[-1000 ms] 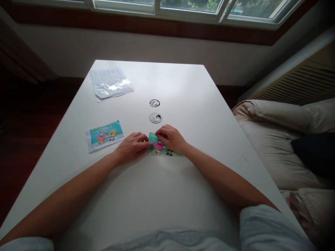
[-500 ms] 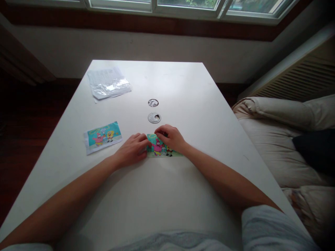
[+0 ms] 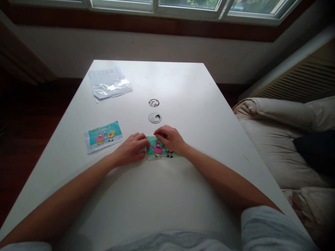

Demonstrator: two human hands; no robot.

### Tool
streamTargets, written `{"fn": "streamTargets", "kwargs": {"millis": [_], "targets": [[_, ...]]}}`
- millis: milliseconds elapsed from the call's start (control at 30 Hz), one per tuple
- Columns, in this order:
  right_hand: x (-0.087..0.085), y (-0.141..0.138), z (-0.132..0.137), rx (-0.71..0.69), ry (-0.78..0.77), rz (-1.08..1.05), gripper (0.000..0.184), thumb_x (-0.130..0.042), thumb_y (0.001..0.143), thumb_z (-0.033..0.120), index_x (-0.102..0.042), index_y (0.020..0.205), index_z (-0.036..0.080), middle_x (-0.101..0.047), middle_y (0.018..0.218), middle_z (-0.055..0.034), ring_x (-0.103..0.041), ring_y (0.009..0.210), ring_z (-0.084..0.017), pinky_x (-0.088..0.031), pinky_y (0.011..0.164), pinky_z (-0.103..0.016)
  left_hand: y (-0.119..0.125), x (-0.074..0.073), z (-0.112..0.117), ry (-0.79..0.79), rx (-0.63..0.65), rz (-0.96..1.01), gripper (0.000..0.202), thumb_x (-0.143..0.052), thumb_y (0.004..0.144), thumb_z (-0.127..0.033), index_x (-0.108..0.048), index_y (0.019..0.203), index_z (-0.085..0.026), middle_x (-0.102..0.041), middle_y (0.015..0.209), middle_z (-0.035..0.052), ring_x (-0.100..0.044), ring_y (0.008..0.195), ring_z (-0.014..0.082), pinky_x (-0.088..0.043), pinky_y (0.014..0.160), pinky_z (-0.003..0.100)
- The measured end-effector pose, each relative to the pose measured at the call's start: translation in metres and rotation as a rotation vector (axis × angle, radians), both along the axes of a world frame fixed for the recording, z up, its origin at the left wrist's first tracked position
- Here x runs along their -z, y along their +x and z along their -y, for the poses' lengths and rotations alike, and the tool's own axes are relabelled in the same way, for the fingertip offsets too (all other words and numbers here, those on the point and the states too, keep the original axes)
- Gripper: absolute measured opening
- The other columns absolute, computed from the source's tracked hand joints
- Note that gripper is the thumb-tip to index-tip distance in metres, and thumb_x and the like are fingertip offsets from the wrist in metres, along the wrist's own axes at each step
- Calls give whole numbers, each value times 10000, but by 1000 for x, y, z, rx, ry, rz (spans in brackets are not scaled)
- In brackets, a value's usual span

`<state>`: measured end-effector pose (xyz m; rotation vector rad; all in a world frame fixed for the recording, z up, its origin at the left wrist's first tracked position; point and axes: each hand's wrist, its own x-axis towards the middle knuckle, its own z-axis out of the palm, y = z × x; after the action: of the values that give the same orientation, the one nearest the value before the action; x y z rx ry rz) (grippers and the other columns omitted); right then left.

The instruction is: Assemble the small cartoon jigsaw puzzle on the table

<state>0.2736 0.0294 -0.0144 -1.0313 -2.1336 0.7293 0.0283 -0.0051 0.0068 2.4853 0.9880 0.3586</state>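
Note:
A small picture card point(image 3: 157, 150) with a pink starfish and other cartoon figures on teal lies flat on the white table before me. At its left edge is my left hand point(image 3: 133, 148), fingers curled and thumb tucked, the tips holding that edge. My right hand point(image 3: 171, 139) rests over the card's top and right part, thumb and fingers bent together near the upper edge. Whatever its fingertips pinch is too small to make out. The card's right side is partly hidden under this hand. To the left lies a paper print point(image 3: 104, 136) of the same scene, with white margins.
A clear plastic sleeve with papers point(image 3: 111, 83) lies at the table's far left. Two round cable-hole inserts point(image 3: 155, 118) sit in the tabletop beyond my hands. A padded beige sofa point(image 3: 272, 139) stands along the right, and a window wall rises behind the table.
The card has shifted slightly toward me, and a bit more of its left part shows. Both hands stay nearly in place, their fingers moving only a little.

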Motion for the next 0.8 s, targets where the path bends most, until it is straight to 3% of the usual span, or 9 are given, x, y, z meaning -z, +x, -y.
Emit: {"fn": "streamTargets", "kwargs": {"millis": [133,233,367,567,800], "targets": [[2,1,1,-2,114,103,131,-581,986,210,-711,979,223,-710,964,-68,-584,976,-231,-467,889,-371,-6,0,-4,57,-94,-45,141,-625,860,-151,-627,979,-226,-610,1025,55,-553,972,244,-465,876,383],[3,2,3,-22,192,250,170,-618,983,298,-705,1108,220,-687,1114,-101,-554,1068,-269,-450,958,-427,-6,1,-3,103,-170,-95,53,-599,905,-179,-615,933,-221,-605,984,55,-554,933,239,-460,843,376],[4,-1,9,-17,228,381,467,-754,884,452,-648,1270,212,-623,1278,-129,-503,1172,-321,-418,1003,-483,-5,4,-2,129,-221,-125,59,-567,947,-208,-624,941,-216,-605,979,58,-557,926,237,-462,848,377],[6,-7,12,31,242,401,231,-580,1007,334,-667,1175,200,-629,1246,-120,-497,1167,-295,-402,1005,-458,-1,12,-1,172,-329,-72,205,-533,995,-244,-677,1139,-219,-618,1076,78,-553,1015,257,-469,921,408],[5,-9,11,51,248,379,185,-554,1012,275,-674,1124,191,-636,1192,-120,-498,1123,-284,-405,984,-442,7,15,2,203,-359,-92,318,-527,991,-218,-668,1276,-239,-609,1175,95,-539,1068,276,-458,966,443]]}}
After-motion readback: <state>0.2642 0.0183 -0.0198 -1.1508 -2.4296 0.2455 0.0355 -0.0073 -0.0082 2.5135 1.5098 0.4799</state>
